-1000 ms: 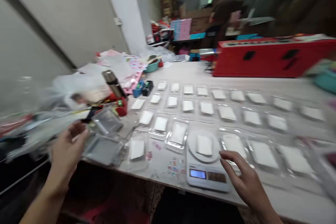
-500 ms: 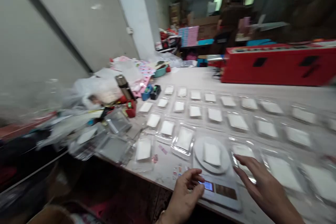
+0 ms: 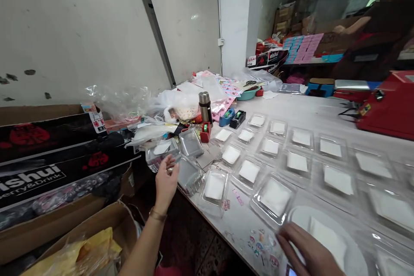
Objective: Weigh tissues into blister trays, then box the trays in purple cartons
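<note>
My left hand is open, its fingers loosely curled and apart beside the stacked clear plastic trays at the table's left edge. Nothing shows in it. My right hand is low over the near side of a kitchen scale, thumb and fingers apart, and it appears to hold nothing. A stack of white sheets lies on the scale's round white plate. Just beyond that hand, a clear tray with white sheets rests on the table. The scale's display is partly covered.
Rows of clear trays with white sheets cover much of the table. Tape dispensers, a thermos and plastic bags stand farther back. Small stickers lie near the front edge. Cardboard boxes are at lower left; another person is behind.
My left hand has moved left from the scale's front to the stacked trays. My right hand has moved from a filled tray right of the scale to over the scale. The view has turned left.
</note>
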